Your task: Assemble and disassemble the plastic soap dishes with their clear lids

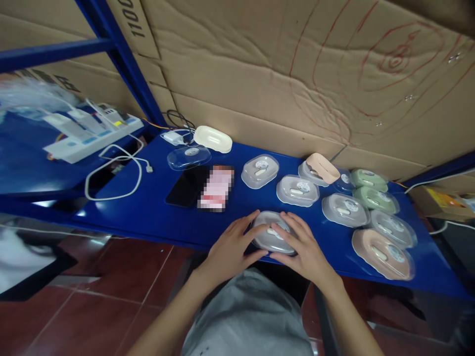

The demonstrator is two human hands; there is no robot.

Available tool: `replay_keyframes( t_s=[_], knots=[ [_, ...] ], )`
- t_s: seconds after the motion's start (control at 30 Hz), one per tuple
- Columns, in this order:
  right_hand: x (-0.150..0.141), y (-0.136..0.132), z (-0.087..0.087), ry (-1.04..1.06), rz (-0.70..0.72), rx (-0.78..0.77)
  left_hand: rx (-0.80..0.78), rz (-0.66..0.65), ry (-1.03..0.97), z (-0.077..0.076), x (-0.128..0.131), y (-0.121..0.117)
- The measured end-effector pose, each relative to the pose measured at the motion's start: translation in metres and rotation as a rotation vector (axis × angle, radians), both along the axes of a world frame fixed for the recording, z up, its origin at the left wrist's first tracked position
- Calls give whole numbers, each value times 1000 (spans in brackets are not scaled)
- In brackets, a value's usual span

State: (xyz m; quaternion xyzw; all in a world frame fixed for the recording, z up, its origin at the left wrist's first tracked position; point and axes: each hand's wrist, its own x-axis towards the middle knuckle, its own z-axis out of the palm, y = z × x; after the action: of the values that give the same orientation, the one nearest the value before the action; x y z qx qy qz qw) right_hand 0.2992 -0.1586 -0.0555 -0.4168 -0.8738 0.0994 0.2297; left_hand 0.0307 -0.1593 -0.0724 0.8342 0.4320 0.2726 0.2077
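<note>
Creased brown cardboard [237,64] walls the scene from ten o'clock round to two, printed with black characters at eleven and marked with looping red lines at two. A blue upright [124,64] slants at ten; a blue rail [445,170] shows at three. The glossy blue tabletop [148,222] spans the middle. Reddish-brown floor tiles [111,282] with pale joints lie at eight, catching whitish glare.
</note>
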Motion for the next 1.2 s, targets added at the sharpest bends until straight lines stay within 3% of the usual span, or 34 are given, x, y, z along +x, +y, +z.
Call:
replay_keyframes(
  t_s=[0.63, 0.9, 1.1, 1.2],
  knots=[
    [5, 13, -4, 105, 21, -89, -69, 25, -42, 2, 0, 1],
    [3, 11, -7, 75, 22, -49, -86, 27, -77, 1, -1, 2],
    [8, -10, -13, -55, -123, 112, -61, 18, -63, -2, -2, -1],
    [22, -13, -10, -58, -178, 134, -17, 76, -52, -1, 2, 2]
  ],
)
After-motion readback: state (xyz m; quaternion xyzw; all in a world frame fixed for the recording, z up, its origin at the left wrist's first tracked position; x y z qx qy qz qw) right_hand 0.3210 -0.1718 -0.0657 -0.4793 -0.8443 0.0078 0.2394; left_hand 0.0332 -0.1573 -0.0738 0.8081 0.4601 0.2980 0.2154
